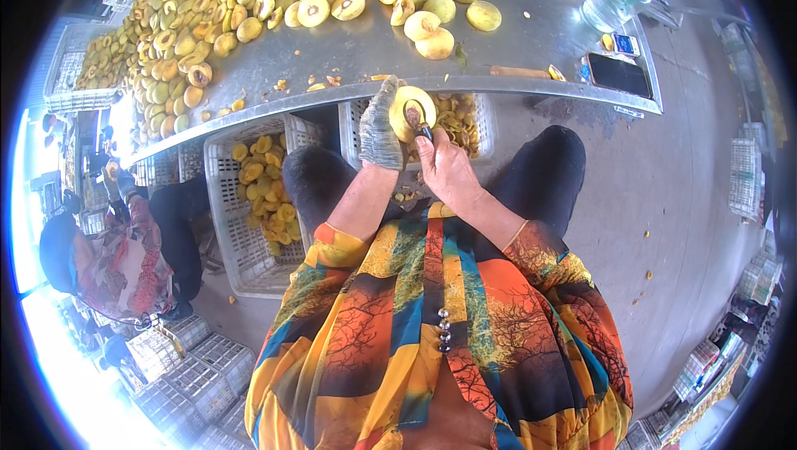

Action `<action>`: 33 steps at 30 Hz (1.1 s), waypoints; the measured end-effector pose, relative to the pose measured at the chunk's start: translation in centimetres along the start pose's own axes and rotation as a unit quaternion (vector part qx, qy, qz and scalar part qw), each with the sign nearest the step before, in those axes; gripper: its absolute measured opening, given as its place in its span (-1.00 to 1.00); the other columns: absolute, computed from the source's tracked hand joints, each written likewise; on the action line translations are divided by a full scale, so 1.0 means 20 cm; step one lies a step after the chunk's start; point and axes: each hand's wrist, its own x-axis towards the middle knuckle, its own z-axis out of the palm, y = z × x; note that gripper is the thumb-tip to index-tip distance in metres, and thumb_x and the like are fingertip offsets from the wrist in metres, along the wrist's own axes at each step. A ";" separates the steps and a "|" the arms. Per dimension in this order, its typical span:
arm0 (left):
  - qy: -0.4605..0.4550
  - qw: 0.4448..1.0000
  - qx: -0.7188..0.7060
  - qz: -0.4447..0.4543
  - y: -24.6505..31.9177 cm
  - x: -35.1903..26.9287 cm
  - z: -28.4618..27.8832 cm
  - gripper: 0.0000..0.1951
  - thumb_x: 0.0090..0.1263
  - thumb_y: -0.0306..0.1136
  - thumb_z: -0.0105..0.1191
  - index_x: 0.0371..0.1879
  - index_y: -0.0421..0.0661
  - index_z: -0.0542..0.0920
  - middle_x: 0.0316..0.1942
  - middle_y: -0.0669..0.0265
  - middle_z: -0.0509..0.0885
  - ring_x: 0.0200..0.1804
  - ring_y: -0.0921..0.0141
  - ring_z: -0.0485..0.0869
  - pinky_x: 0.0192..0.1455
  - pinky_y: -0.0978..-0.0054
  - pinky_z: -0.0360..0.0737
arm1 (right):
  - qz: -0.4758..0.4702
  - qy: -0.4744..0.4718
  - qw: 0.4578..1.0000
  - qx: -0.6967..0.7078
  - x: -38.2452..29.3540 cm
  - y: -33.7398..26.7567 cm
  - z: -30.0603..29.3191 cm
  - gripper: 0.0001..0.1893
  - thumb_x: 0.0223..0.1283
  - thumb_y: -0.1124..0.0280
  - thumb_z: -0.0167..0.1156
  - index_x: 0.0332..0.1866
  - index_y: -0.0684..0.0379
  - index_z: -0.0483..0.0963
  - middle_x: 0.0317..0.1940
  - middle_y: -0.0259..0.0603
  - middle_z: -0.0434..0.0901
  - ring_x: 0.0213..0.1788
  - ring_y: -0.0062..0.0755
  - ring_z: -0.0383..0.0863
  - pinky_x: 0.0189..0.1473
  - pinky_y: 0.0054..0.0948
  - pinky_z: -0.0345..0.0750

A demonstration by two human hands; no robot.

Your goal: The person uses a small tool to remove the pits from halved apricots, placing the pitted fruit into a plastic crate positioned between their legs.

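Note:
My left hand (381, 129), in a grey knit glove, grips a yellow peach half (426, 97) with its cut face turned up. Bare, my right hand (451, 170) holds a pitting tool (424, 132) by its dark handle. The tool's curved metal loop lies against the cut face, around the brown pit area; whether the stone is loose I cannot tell. Both hands are just off the front edge of a metal table (274, 79). Under them, a white plastic crate (487, 120) contains yellow peach pieces, partly hidden by my hands.
Many halved peaches (187, 45) are heaped across the table's left and back. On its right are a lidded clear bottle (613, 1), a phone (618, 73) and a wooden-handled tool (520, 72). Beside my left knee stands another crate (233, 263) of peach halves. A co-worker (124, 257) sits left.

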 end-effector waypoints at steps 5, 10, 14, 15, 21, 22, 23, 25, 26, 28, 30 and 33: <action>-0.003 0.999 0.015 0.037 -0.01 -0.04 0.01 -0.74 0.26 -0.33 0.08 -0.17 -0.24 0.53 -0.28 0.29 0.58 -0.25 0.43 0.58 -0.19 0.54 0.56 | 0.023 -0.027 0.999 -0.011 -0.01 0.00 0.00 -0.62 0.29 0.16 -0.15 -0.36 0.36 0.25 -0.71 0.19 0.44 -0.55 0.18 0.52 -0.50 -0.06 0.46; -0.032 0.905 0.332 0.265 -0.07 0.02 -0.05 -0.76 0.28 -0.36 0.04 -0.18 -0.26 0.52 -0.28 0.25 0.59 -0.25 0.42 0.58 -0.20 0.54 0.56 | 0.005 -0.014 1.000 0.018 -0.01 0.01 0.02 -0.61 0.28 0.18 -0.12 -0.39 0.39 0.25 -0.71 0.19 0.45 -0.56 0.18 0.52 -0.50 -0.08 0.47; -0.124 0.718 0.565 0.386 -0.01 0.01 -0.03 -0.75 0.27 -0.38 0.02 -0.20 -0.32 0.53 -0.28 0.24 0.61 -0.25 0.44 0.59 -0.17 0.54 0.55 | -0.013 -0.034 0.999 0.014 -0.02 0.04 -0.03 -0.62 0.27 0.18 -0.09 -0.41 0.38 0.25 -0.72 0.18 0.44 -0.58 0.15 0.52 -0.53 -0.12 0.48; -0.159 0.652 0.620 0.405 0.01 0.01 -0.04 -0.75 0.26 -0.38 0.02 -0.20 -0.32 0.52 -0.28 0.24 0.61 -0.24 0.45 0.60 -0.16 0.54 0.55 | -0.015 -0.047 0.999 -0.004 -0.04 0.06 -0.05 -0.62 0.26 0.18 -0.09 -0.41 0.38 0.25 -0.72 0.18 0.44 -0.59 0.14 0.52 -0.54 -0.13 0.48; -0.282 0.895 0.345 0.037 0.05 -0.02 0.03 -0.83 0.27 -0.41 -0.02 -0.23 -0.18 0.57 -0.30 0.25 0.63 -0.27 0.44 0.61 -0.21 0.55 0.54 | -0.173 -0.111 0.966 -0.155 -0.03 0.14 -0.28 -0.64 0.23 0.17 -0.02 -0.41 0.33 0.26 -0.76 -0.01 0.45 -0.67 -0.04 0.52 -0.61 -0.26 0.49; -0.305 0.850 0.415 0.111 0.04 -0.02 0.04 -0.83 0.30 -0.42 -0.04 -0.24 -0.19 0.58 -0.31 0.26 0.63 -0.28 0.46 0.60 -0.22 0.56 0.54 | -0.188 -0.108 0.964 -0.154 0.01 0.14 -0.30 -0.64 0.24 0.18 -0.03 -0.42 0.33 0.25 -0.78 -0.03 0.44 -0.69 -0.07 0.52 -0.64 -0.27 0.48; -0.263 0.825 0.466 0.182 0.05 -0.03 0.05 -0.83 0.28 -0.42 -0.02 -0.23 -0.20 0.57 -0.32 0.27 0.63 -0.29 0.47 0.60 -0.20 0.57 0.54 | -0.204 -0.106 0.961 -0.152 0.04 0.15 -0.31 -0.65 0.25 0.20 -0.04 -0.43 0.33 0.25 -0.79 -0.04 0.43 -0.71 -0.10 0.51 -0.67 -0.28 0.47; -0.186 0.749 0.549 0.321 0.04 -0.03 0.12 -0.81 0.25 -0.42 0.03 -0.20 -0.23 0.55 -0.34 0.29 0.63 -0.30 0.47 0.59 -0.18 0.58 0.53 | -0.117 -0.103 0.984 -0.085 0.07 0.12 -0.25 -0.66 0.28 0.24 -0.08 -0.46 0.34 0.25 -0.82 -0.06 0.41 -0.75 -0.16 0.48 -0.73 -0.31 0.45; -0.126 0.718 0.581 0.361 0.05 -0.06 0.16 -0.79 0.25 -0.39 0.05 -0.19 -0.23 0.55 -0.32 0.31 0.64 -0.30 0.50 0.59 -0.18 0.59 0.53 | -0.085 -0.098 0.992 -0.008 0.06 0.09 -0.18 -0.64 0.31 0.25 -0.14 -0.48 0.36 0.25 -0.81 -0.01 0.40 -0.76 -0.23 0.48 -0.79 -0.36 0.42; -0.004 0.902 0.385 0.198 0.01 -0.05 0.21 -0.80 0.24 -0.33 0.06 -0.26 -0.19 0.60 -0.32 0.26 0.66 -0.30 0.45 0.62 -0.22 0.56 0.53 | 0.003 0.010 0.996 0.086 0.02 -0.01 -0.02 -0.62 0.31 0.24 -0.15 -0.41 0.43 0.27 -0.72 0.13 0.42 -0.68 0.02 0.49 -0.62 -0.19 0.46; -0.014 0.725 0.587 0.360 0.04 -0.07 0.20 -0.81 0.24 -0.29 0.05 -0.32 -0.13 0.62 -0.33 0.27 0.66 -0.32 0.38 0.64 -0.26 0.52 0.54 | 0.131 0.016 0.968 0.213 -0.01 -0.03 0.08 -0.62 0.29 0.19 -0.14 -0.32 0.42 0.30 -0.64 0.23 0.44 -0.52 0.26 0.47 -0.40 -0.08 0.45; -0.082 0.527 0.712 0.457 0.06 -0.07 0.20 -0.86 0.22 -0.33 0.03 -0.32 -0.05 0.61 -0.31 0.29 0.65 -0.34 0.28 0.64 -0.29 0.46 0.56 | 0.165 -0.044 0.948 0.268 -0.02 -0.01 0.05 -0.60 0.30 0.18 -0.15 -0.33 0.43 0.30 -0.62 0.25 0.45 -0.48 0.23 0.50 -0.39 -0.10 0.45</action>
